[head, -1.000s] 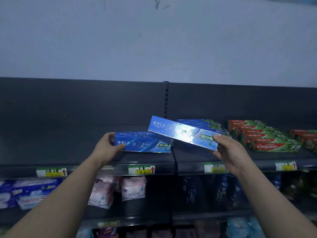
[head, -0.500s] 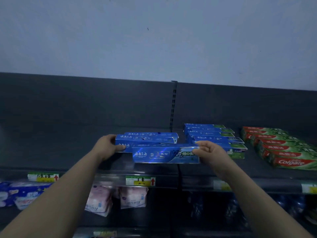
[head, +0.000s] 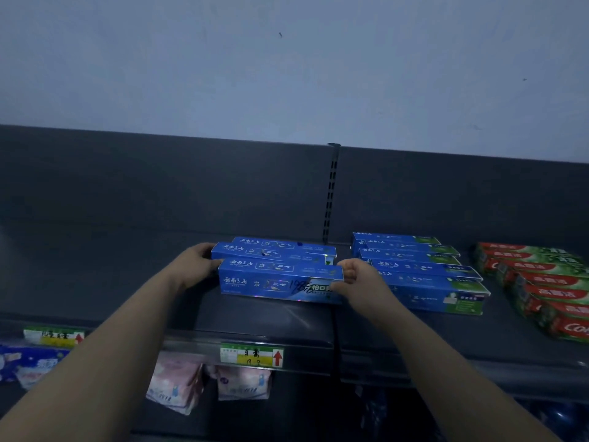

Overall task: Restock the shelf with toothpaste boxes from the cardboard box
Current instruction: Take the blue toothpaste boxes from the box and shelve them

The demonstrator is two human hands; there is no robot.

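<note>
The long blue cardboard toothpaste box with white lettering, which a second ago hung aslant in the air, has come down flat on the dark grey metal shelf, lying lengthways just in front of two more blue toothpaste boxes. The right hand has its grip clamped on that front box's right end, thumb on the face and fingers over the top edge. The left hand has its grip closed on the left ends of the rear pair, steadying them. The cardboard box of stock is out of view.

To my eye the trouble would come from the letting go. If the right hand shoves the front box back too hard, it could skew the two behind once the left hand lifts. A slide to the right would knock it into the neighbouring row of blue boxes with green ends, which lies close by, just past the join between the two shelf bays.

Further right is a row of red and green Colgate boxes. A slotted upright post divides the back panel. A green and yellow price label with a red arrow sits on the shelf lip, with pink soft packs on the tier below
</note>
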